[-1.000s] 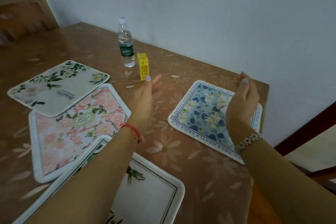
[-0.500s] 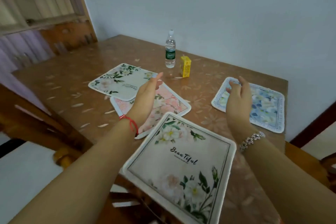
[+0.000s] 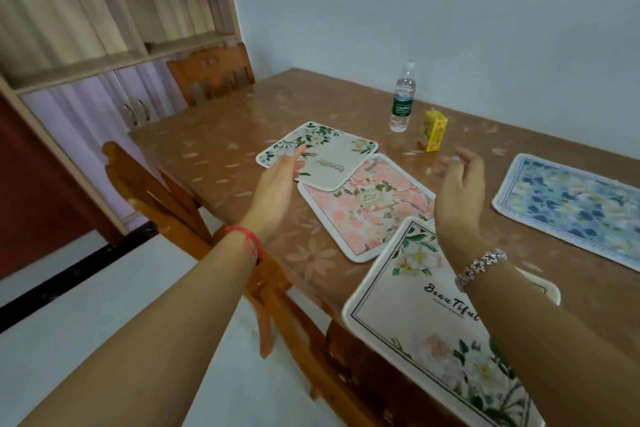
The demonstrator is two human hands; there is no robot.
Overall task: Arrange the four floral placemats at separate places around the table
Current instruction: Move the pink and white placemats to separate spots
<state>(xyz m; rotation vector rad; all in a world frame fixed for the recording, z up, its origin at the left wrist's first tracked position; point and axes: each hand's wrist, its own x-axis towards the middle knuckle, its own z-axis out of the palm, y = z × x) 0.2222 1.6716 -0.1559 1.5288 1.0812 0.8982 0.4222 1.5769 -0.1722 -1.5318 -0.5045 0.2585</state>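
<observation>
Home dining room: table, chairs.

Left hand and right hand reach forward, fingers loosely relaxed.

Red string bracelet on left wrist, silver beaded bracelet on right

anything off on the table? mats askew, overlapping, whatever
Yes. Three mats are bunched: the green-leaf mat lies over a far corner of the pink mat, and the Beautiful mat sits skewed, seemingly hanging past the near edge of the table. Only the blue mat lies apart. Nothing looks spilled or damaged.
</observation>
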